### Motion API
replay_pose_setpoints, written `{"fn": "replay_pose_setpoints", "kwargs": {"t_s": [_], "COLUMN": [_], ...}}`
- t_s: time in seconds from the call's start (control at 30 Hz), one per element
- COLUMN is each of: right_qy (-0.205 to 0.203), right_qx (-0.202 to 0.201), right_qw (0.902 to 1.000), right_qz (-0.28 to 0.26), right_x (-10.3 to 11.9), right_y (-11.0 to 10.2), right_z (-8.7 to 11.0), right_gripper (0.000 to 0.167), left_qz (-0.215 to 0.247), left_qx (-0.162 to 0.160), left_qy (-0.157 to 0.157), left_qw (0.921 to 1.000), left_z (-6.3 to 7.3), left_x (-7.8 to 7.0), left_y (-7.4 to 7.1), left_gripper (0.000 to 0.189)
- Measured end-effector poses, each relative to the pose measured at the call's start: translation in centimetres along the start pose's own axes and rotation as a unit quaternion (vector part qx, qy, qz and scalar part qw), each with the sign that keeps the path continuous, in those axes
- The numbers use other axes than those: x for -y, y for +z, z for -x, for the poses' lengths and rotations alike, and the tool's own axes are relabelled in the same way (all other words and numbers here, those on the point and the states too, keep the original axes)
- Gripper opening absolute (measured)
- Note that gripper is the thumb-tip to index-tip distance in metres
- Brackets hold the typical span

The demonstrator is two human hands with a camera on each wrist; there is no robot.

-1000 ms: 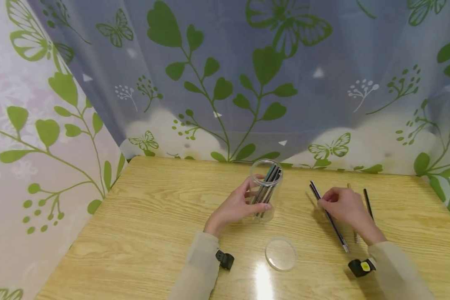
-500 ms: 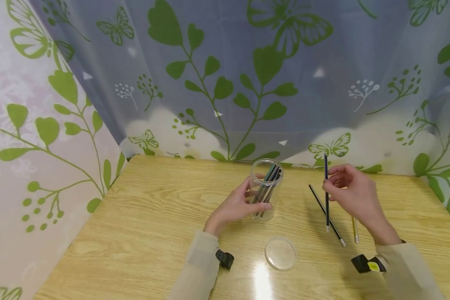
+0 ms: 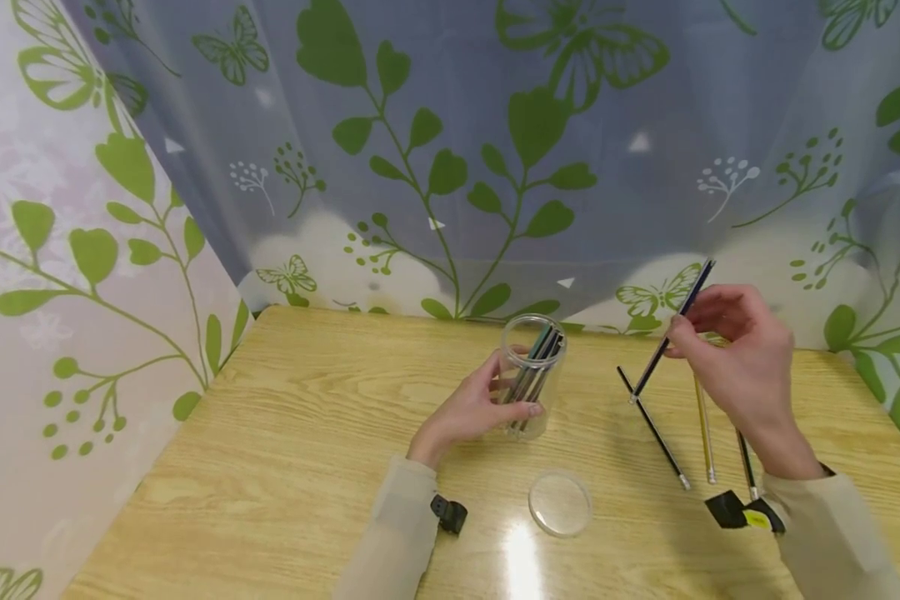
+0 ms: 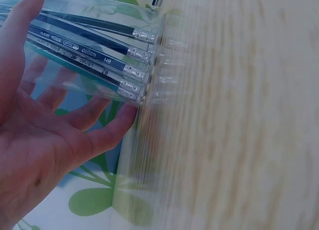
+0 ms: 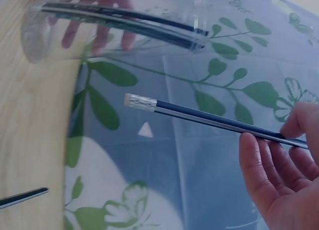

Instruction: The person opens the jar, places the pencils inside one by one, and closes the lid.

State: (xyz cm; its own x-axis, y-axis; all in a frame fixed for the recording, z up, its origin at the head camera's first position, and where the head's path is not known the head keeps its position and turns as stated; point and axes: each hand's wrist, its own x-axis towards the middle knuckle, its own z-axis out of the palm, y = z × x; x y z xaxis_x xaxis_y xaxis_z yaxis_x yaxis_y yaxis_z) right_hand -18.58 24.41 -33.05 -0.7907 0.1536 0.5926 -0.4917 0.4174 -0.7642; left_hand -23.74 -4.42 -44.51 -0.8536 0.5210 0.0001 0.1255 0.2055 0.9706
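Note:
My left hand [image 3: 471, 407] grips a clear plastic jar [image 3: 534, 421] that stands on the table, fingers behind it and thumb across its front. Several pencils [image 4: 89, 53] lean inside the jar, their metal ferrules at the bottom in the left wrist view. My right hand [image 3: 750, 367] pinches one dark blue pencil [image 5: 199, 118] between thumb and fingers, raised above the table to the right of the jar. This pencil slants, eraser end down and toward the jar. Below it a black pencil [image 3: 662, 442] lies on the table.
A yellow pencil [image 3: 705, 437] and another dark pencil [image 3: 745, 462] lie under and beside my right hand. The clear round lid [image 3: 560, 503] lies flat in front of the jar. A patterned curtain [image 3: 390, 167] hangs along the table's back edge.
My right hand has picked the dark blue pencil up from beside the black one, raised it and moved right, tilting it. The left hand and jar have stayed in place.

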Motion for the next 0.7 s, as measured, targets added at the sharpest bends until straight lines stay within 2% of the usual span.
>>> {"fn": "replay_pose_setpoints", "kwargs": {"t_s": [0.17,0.3,0.4,0.57,0.7], "right_qy": [-0.042,-0.066,-0.079,-0.078,-0.085], "right_qx": [-0.026,-0.041,-0.046,-0.061,-0.059], "right_qw": [0.9971,0.9871,0.9756,0.9636,0.9599], "right_qz": [-0.058,-0.14,-0.2,-0.248,-0.261], "right_x": [1.0,1.9,2.8,4.4,5.5], "right_y": [0.1,0.7,1.3,2.4,3.1], "right_z": [-0.8,-1.5,-2.0,-2.7,-3.3], "right_gripper": [0.028,0.028,0.028,0.028,0.028], "left_qz": [-0.002,-0.003,0.001,0.009,0.013], "left_qx": [0.0,-0.003,-0.003,0.003,0.004], "left_qy": [0.004,0.0,-0.005,-0.012,-0.009], "left_qw": [1.0,1.0,1.0,0.9999,0.9999], "left_z": [-0.2,-0.2,-0.2,-0.1,0.0], "left_x": [-0.1,-0.2,-0.2,-0.1,-0.1], "left_y": [-0.1,-0.2,-0.2,-0.1,0.0], "left_gripper": [0.076,0.076,0.076,0.076,0.075]}}
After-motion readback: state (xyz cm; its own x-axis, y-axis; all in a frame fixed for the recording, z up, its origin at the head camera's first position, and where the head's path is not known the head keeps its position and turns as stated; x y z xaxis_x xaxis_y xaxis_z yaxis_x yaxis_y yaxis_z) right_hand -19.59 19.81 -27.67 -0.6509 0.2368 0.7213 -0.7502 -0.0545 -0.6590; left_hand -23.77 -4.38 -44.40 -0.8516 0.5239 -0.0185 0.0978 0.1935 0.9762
